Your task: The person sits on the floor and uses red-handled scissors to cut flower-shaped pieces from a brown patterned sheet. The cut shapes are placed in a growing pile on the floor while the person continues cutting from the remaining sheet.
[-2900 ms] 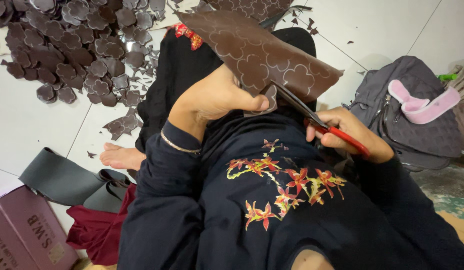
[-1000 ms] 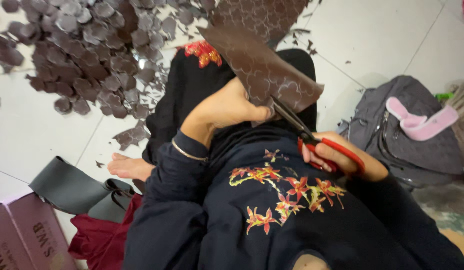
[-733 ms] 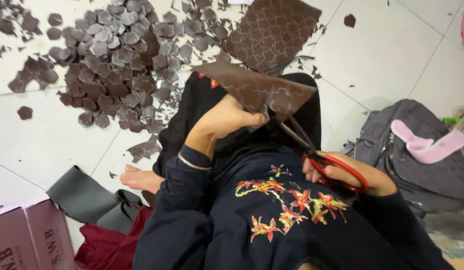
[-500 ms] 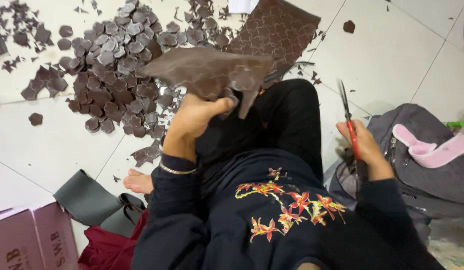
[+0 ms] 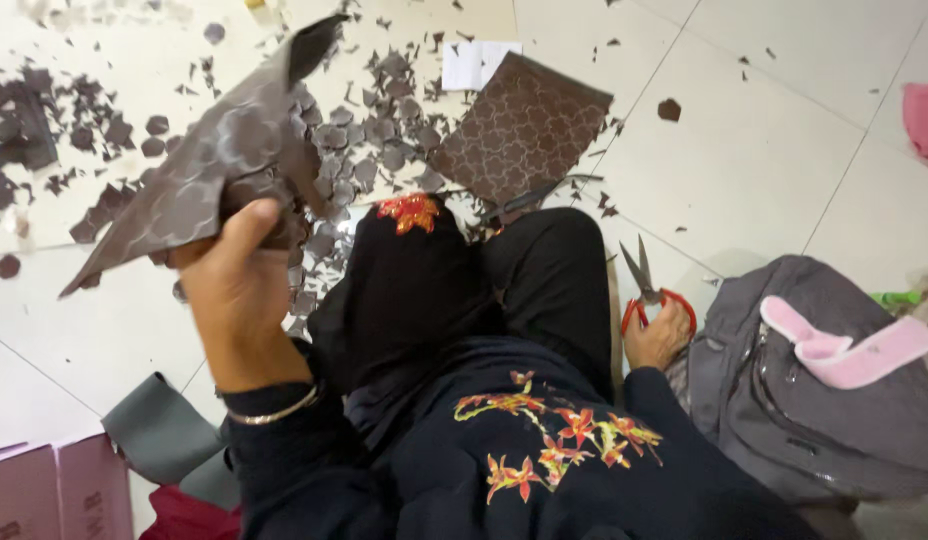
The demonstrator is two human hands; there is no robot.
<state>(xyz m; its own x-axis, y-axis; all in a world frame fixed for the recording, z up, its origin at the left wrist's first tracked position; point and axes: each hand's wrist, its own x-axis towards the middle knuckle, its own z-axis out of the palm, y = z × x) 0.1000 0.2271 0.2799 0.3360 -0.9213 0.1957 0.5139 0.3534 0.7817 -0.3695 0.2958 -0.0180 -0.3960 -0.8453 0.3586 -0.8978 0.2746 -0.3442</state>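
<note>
My left hand point(image 5: 234, 290) is raised at the left and grips a bent brown patterned sheet point(image 5: 199, 165) printed with outlined shapes. My right hand point(image 5: 659, 335) rests low at the right beside my leg, closed on red-handled scissors point(image 5: 646, 290) whose blades are parted and point up. A pile of cut brown shapes point(image 5: 359, 165) lies on the white tiled floor beyond my knees. A second patterned sheet point(image 5: 519, 130) lies flat past the pile.
A grey backpack point(image 5: 824, 400) with a pink strap sits at my right. Grey material point(image 5: 159, 435) and a maroon box point(image 5: 44, 490) lie at lower left. Small brown offcuts are scattered over the tiles, with a white paper point(image 5: 474, 65) at the top.
The scissors left the sheet and my right hand dropped down to the right. My left hand swung the sheet up and to the left, over the pile.
</note>
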